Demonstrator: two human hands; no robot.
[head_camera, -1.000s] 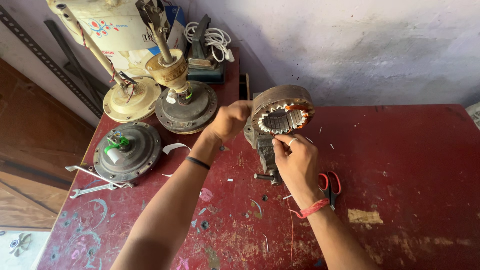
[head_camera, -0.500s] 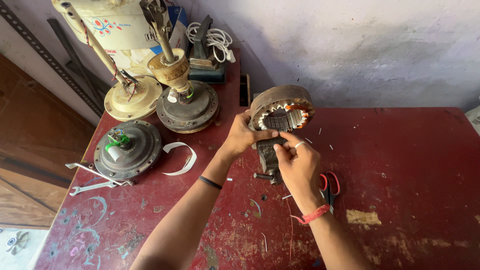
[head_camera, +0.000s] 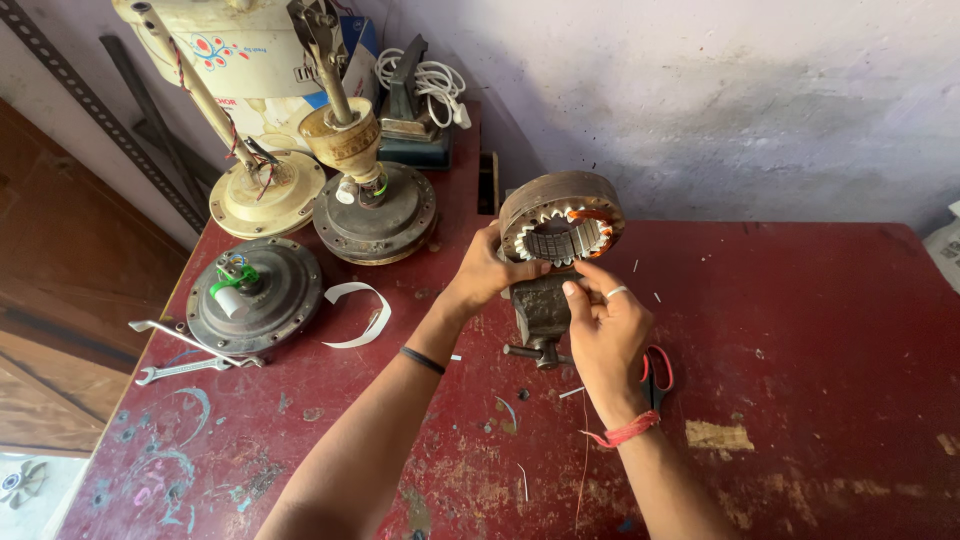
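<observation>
A round metal fan stator (head_camera: 561, 222) with slotted teeth and some copper winding stands on edge, clamped in a small bench vise (head_camera: 540, 312) on the red table (head_camera: 800, 400). My left hand (head_camera: 487, 272) grips the stator's lower left rim. My right hand (head_camera: 602, 325) is just below its front, fingertips pinched near the lower slots; whether it holds a thin wire I cannot tell. A fine wire (head_camera: 583, 455) trails down beside my right wrist.
Left of the vise lie a dark fan motor housing (head_camera: 254, 294), two more fan motors with rods (head_camera: 374, 205), spanners (head_camera: 183, 358) and a white strip (head_camera: 355, 315). Red-handled scissors (head_camera: 658, 372) lie behind my right hand. Coiled white cable (head_camera: 425, 80) sits at the back.
My left hand has come down from the stator's upper left to grip its lower left rim. My right hand stays at the front of the stator.
</observation>
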